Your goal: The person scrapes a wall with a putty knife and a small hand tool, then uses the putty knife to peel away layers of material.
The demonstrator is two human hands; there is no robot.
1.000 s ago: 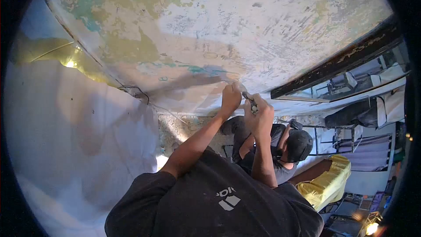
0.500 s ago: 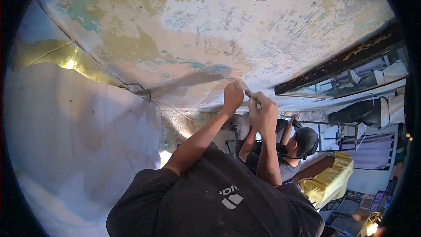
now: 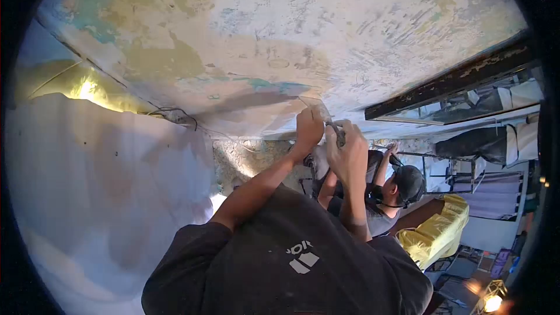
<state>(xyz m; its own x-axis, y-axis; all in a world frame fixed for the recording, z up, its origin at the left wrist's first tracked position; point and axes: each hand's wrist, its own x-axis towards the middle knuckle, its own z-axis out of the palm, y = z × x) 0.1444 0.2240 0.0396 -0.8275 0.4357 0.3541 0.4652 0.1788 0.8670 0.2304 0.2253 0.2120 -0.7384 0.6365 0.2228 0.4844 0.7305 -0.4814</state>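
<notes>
While hands (image 3: 348,147) hold scraper (image 3: 327,118), blade (image 3: 317,105) shows broader than before.

Black tee (image 3: 245,262) on show, loose across the front, and there's the print (image 3: 304,263): pale, curved lettering too small to read, beside a slanted, split block! Short sleeves (image 3: 182,259), wide-hemmed; left hand (image 3: 309,131) and right hand (image 3: 347,150) both bare.

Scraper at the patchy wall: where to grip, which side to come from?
Probably the dark handle, from the lower right in the picture, where the right hand wraps it. The flat blade points up-left toward the wall, with the left hand beside it, so the handle end looks the easier approach.
</notes>
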